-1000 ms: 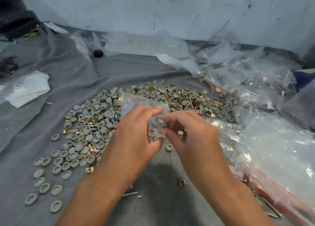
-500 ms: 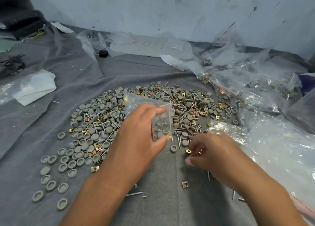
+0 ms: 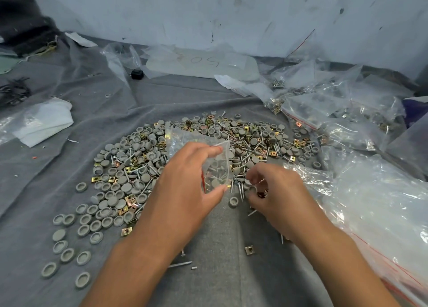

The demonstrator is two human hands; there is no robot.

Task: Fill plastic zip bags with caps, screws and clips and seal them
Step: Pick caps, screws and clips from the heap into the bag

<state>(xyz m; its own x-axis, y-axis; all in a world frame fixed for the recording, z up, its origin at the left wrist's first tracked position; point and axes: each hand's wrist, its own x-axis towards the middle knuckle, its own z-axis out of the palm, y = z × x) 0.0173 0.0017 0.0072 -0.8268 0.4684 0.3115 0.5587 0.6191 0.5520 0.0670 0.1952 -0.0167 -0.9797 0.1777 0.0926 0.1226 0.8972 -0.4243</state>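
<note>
The left hand grasps a small clear zip bag between thumb and fingers, holding it above the grey cloth with its mouth facing the right hand. Grey caps and screws are visible inside the bag. The right hand is lowered at the near edge of the parts pile, fingers curled around small pieces; something reddish shows between the fingertips, but the item cannot be identified. The pile is a mix of grey round caps, screws and brass-coloured square clips, spread over the cloth. Loose caps lie in rows to the near left. A single clip and a long screw lie apart, between the forearms. Filled and empty plastic bags lie heaped on the right.
</note>
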